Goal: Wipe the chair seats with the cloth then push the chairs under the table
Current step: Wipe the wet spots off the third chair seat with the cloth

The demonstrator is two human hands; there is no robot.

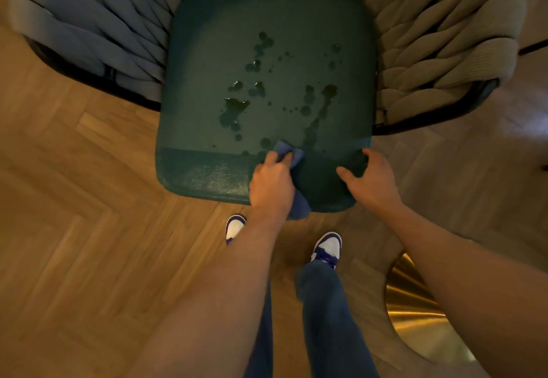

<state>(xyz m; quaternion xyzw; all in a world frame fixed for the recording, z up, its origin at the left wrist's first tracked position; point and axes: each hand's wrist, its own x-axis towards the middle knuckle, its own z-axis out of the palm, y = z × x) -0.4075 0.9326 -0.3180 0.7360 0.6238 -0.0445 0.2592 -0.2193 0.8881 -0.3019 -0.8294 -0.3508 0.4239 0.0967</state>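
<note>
**Colours at the chair**

I see a dark teal seat (267,21) with a fine pebbled grain, dotted with darker wet blotches (234,107) just beyond my hands. My left hand (271,182) grips a blue cloth (292,155). Woven cords (439,51) wrap the seat: grey-blue beyond my left hand, beige beyond my right hand (370,179). The floor (89,199) is tan wood in a herringbone pattern. Behind my hands I see blue jeans (323,303), white-and-purple trainers (327,247), and a streaked brass-gold disc (415,312).
</note>
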